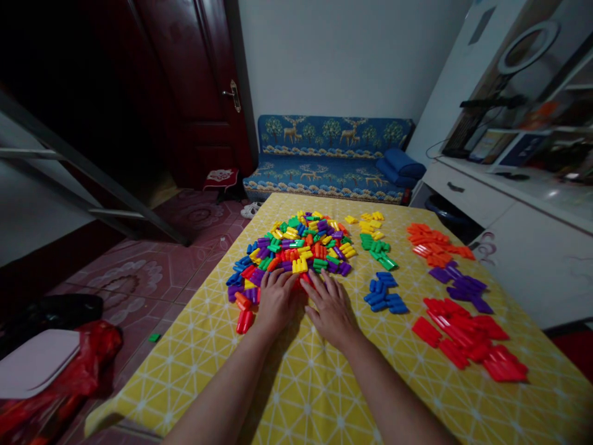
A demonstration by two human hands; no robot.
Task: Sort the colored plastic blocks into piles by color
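Note:
A mixed heap of coloured plastic pieces [296, 244] lies on the yellow patterned tablecloth [306, 377]. At the heap's near edge are both my hands. My left hand [278, 300] rests with its fingers spread over the pieces. Beside it, my right hand [331, 309] has its fingers apart and touches red pieces between the hands. To the right lie single-colour groups: yellow pieces [370, 224], green pieces [377, 248], blue pieces [384, 293], orange pieces [433, 244], purple pieces [463, 285] and red pieces [467, 337].
A blue sofa [324, 167] stands beyond the table. White cabinets [532, 241] line the right side. On the floor at left are a red plastic bag [99, 346], a pale lid [39, 361] and a green piece [154, 337].

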